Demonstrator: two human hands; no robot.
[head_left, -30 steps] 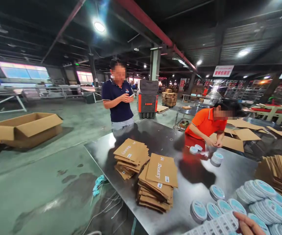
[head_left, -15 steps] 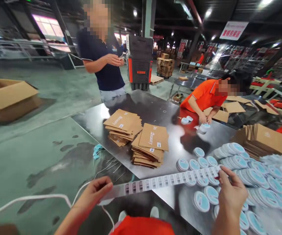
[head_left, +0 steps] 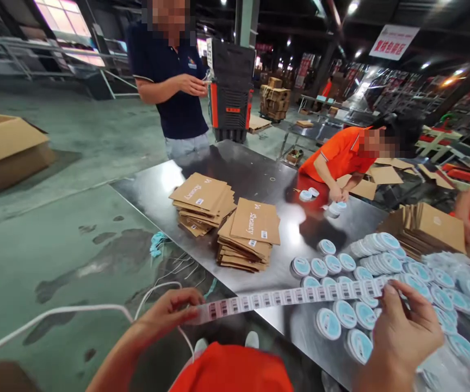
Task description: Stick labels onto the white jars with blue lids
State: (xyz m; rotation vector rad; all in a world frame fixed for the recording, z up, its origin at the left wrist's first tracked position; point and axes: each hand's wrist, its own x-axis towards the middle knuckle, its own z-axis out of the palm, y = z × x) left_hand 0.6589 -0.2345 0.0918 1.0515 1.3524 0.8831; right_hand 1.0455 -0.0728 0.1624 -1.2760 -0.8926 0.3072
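Note:
A long strip of barcode labels (head_left: 288, 296) is stretched between my two hands, over the near edge of the metal table. My left hand (head_left: 173, 311) pinches its left end, out past the table edge above the floor. My right hand (head_left: 408, 321) grips the other end between thumb and fingers, above round containers with blue-and-white lids (head_left: 345, 314). Beyond the strip lie two stacks of flat brown cardboard packages, a nearer one (head_left: 255, 223) and a farther one (head_left: 202, 193), with small labels on their top pieces.
Across the metal table (head_left: 247, 171), a person in orange (head_left: 336, 155) handles round containers. Another person in dark blue (head_left: 178, 92) stands at the far side. Upright cardboard (head_left: 434, 228) stands at right. A white cable (head_left: 75, 308) runs at left; an open carton (head_left: 10, 147) sits on the floor.
My right hand has moved rightward, and my left hand has shifted slightly right and up. The strip stays held between them. The view has tilted a little downward.

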